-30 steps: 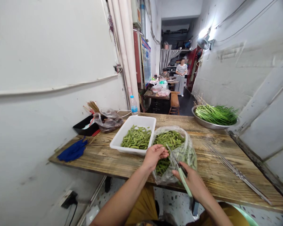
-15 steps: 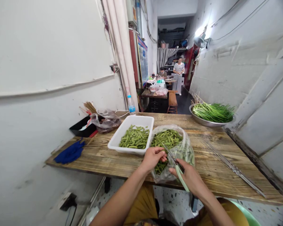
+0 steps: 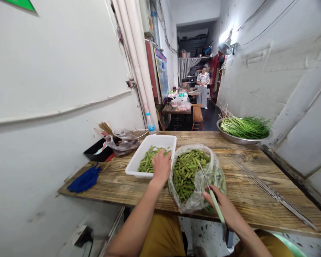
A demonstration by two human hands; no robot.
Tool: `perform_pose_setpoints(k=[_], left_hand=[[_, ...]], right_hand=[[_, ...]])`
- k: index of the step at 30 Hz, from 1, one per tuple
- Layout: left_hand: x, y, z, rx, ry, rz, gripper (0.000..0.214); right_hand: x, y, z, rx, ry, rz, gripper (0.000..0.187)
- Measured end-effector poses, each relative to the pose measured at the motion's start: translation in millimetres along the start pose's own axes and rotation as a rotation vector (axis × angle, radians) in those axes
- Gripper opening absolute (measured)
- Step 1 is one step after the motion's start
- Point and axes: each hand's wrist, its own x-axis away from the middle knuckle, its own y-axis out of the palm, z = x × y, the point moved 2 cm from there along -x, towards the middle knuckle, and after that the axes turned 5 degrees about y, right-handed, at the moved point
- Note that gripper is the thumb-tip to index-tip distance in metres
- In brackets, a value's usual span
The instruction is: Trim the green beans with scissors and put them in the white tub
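My left hand (image 3: 162,166) is over the right side of a white plastic tub (image 3: 132,162), back of the hand up. Its fingers point down toward the green soybean pods (image 3: 147,162) inside, and the fingertips are hidden, so whether they hold a pod does not show. In my right hand (image 3: 222,203) is a pair of scissors (image 3: 215,206) with pale green handles, the blades pointing up and away. The blades look closed and pass over a clear plastic bag (image 3: 216,167) full of more pods (image 3: 186,171), standing beside the tub.
Thin metal skewers (image 3: 278,196) lie at the right of the wooden table (image 3: 246,210). Behind them stands a metal bowl (image 3: 240,139) of long green stalks. At left are a blue cloth (image 3: 84,178), a black tray (image 3: 96,153) and a water bottle (image 3: 151,124). Two people are farther back.
My left hand has moved from beside the scissors' tips over the bag to above the white tub. The scissors have turned in my right hand, their blades now closed. The view has shifted slightly.
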Motion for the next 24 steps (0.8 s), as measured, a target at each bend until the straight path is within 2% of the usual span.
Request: perform_pose_setpoints(k=[2, 3, 6, 8, 10, 12, 16, 19, 21, 24], left_hand=[[-5, 15.7, 17, -0.041, 0.117, -0.09, 0.027], [-7, 26.7, 27, -0.023, 0.175, -0.172, 0.024], [-9, 56.3, 49, -0.007, 0.247, -0.388, 0.017], [-12, 65.9, 55, -0.04, 0.255, -0.465, 0.016], [-14, 67.4, 55, -0.044, 0.26, -0.512, 0.019], [-14, 64.1, 52, 0.0, 0.243, -0.496, 0.022], [-11, 56.3, 44, 0.244, 0.095, -0.311, 0.023], [-10, 55.1, 38, 0.396, -0.037, -0.304, 0.027], [-13, 54.5, 37, 0.356, 0.009, -0.342, 0.025], [-23, 56.3, 40, 0.272, 0.147, -0.419, 0.029]], right_hand=[[4, -3, 0, -0.027, 0.018, 0.022, 0.041], [6, -4, -1, -0.034, 0.032, 0.033, 0.041], [11, -7, -3, -0.029, 0.059, 0.046, 0.043], [14, -9, -4, -0.01, 0.059, 0.034, 0.043], [16, -11, -4, 0.008, 0.06, 0.018, 0.044], [17, -12, -4, 0.013, 0.063, 0.01, 0.044], [16, -7, -3, 0.014, 0.037, -0.019, 0.042], [15, -4, -4, 0.034, 0.018, -0.036, 0.04], [16, -5, -4, 0.035, 0.013, -0.029, 0.04], [19, -7, -3, 0.024, 0.019, -0.012, 0.04]])
